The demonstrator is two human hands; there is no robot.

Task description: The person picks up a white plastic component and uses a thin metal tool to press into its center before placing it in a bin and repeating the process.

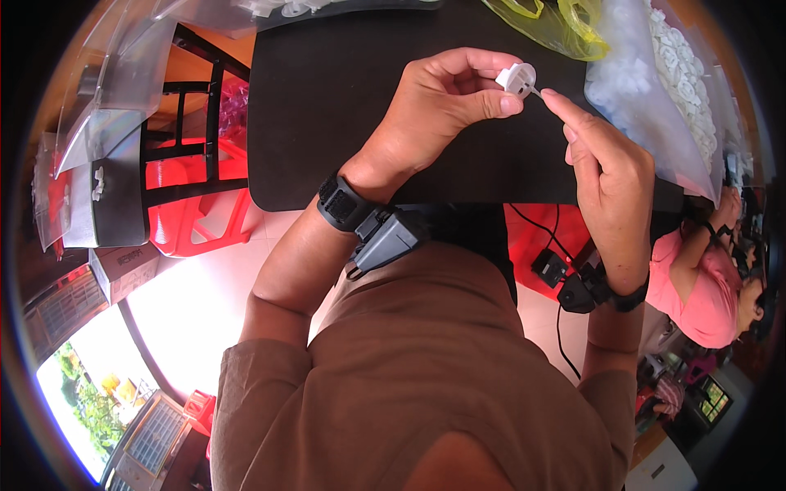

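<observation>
My left hand (446,98) pinches a small round white plastic piece (517,80) between thumb and forefinger, above the dark table. The piece looks like a plug-shaped cap, with slots in its face and a thin white tab sticking out on the right. My right hand (610,159) has its forefinger stretched out, its tip at that tab. Its thumb stands apart from the forefinger and the other fingers are curled, with nothing visible in them. Whether the forefinger presses the tab or just touches it, I cannot tell.
Under my hands is a black table (327,106). At its right lies a clear bag of white plastic parts (684,78), with a yellow plastic bag (565,33) beside it. Red stools (196,200) stand at the left. A person in pink (704,286) is at the far right.
</observation>
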